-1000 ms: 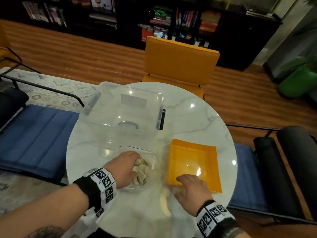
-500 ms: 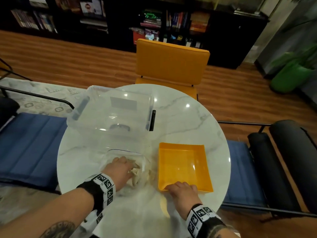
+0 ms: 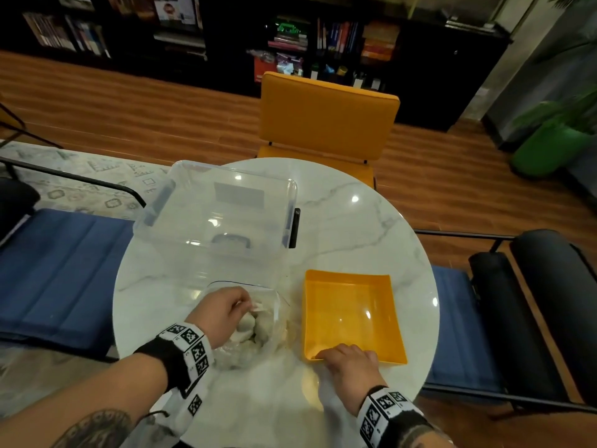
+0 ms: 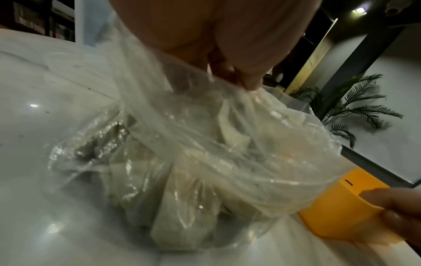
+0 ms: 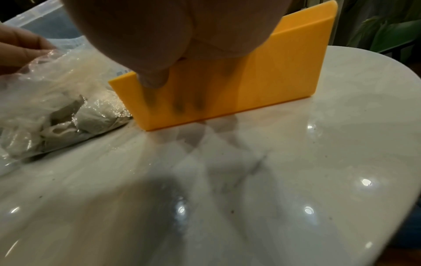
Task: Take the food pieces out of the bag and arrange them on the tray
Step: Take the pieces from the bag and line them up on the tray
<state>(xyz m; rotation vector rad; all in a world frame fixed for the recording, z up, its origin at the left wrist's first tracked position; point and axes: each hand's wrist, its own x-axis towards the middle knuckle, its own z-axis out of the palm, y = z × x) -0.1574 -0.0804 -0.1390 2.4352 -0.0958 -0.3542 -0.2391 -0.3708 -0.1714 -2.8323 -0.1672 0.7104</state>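
Since earlier frame: your left hand (image 3: 223,313) lifted, now pinching clear bag (image 3: 258,331) film; pale food pieces (image 3: 255,328) inside, mouth facing storage bin (image 3: 219,215). Your right hand (image 3: 350,363) fingers curled over orange tray (image 3: 352,315) near rim, right of bag.

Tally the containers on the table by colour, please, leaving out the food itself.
Orange: 1, the tray.
Clear: 2, the storage bin and the plastic bag.
Total: 3.
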